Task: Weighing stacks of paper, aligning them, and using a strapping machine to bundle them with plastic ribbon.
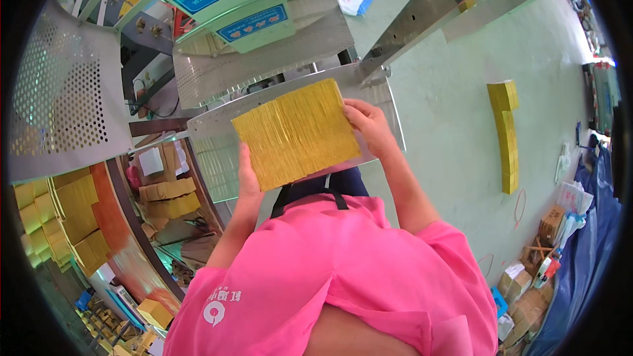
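A rectangular stack of yellow paper (300, 135) with a finely ridged top is held in front of me over a shiny metal tray (217, 175). My left hand (248, 170) grips its left edge, thumb along the side and the other fingers hidden beneath. My right hand (369, 125) is closed on the upper right edge, with thumb and fingers bent around it. The stack lies slightly tilted, its right end farther from me than its left.
Just beyond the tray stands a green machine (250, 26) with a perforated metal guard (72, 92) at left. A row of yellow blocks (506, 138) lies on the floor at right. Yellow stacks (76, 217) rest on a wooden table at left. Cardboard boxes (527, 296) and blue sheeting (587, 224) line the right.
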`<state>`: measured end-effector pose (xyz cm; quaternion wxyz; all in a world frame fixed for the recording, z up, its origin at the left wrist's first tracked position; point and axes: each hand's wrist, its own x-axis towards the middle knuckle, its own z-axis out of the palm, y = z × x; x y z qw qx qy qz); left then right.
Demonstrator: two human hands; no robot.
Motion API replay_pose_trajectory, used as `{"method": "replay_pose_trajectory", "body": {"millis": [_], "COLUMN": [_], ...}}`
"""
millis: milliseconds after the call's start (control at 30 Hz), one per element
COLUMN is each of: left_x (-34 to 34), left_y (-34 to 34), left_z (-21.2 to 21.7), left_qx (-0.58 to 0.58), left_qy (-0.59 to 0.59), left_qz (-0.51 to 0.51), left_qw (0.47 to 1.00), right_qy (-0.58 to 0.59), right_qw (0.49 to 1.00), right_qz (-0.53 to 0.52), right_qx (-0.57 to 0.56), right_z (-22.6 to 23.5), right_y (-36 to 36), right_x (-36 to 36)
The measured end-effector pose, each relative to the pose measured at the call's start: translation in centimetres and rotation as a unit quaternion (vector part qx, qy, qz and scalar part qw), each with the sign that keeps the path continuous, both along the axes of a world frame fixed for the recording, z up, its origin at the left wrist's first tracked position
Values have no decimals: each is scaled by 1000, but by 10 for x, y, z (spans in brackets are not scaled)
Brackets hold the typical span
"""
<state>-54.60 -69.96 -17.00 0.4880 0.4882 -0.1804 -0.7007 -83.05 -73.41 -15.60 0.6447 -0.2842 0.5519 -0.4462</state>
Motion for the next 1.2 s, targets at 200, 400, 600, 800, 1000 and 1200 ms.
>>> {"method": "replay_pose_trajectory", "body": {"millis": [200, 400, 600, 800, 1000, 1200], "left_x": [0, -4, -4, -4, -1, -4], "left_y": [4, 7, 6, 4, 5, 4], "left_z": [4, 0, -2, 0, -3, 4], "left_qx": [13, 13, -3, 26, 12, 8], "left_qy": [-37, -44, -22, -6, -36, -31], "left_qz": [36, 65, 59, 45, 44, 45], "left_qw": [999, 997, 998, 999, 998, 998], "right_qy": [17, 124, 93, 27, 28, -3], "right_qw": [1000, 992, 994, 1000, 1000, 999], "right_qz": [1, -12, -3, -3, -10, -40], "right_qx": [-8, -31, -55, -3, 10, -7], "right_z": [-11, 0, -9, -1, -3, -11], "right_y": [3, -4, -3, 0, 2, 6], "right_x": [-7, 3, -2, 1, 2, 4]}}
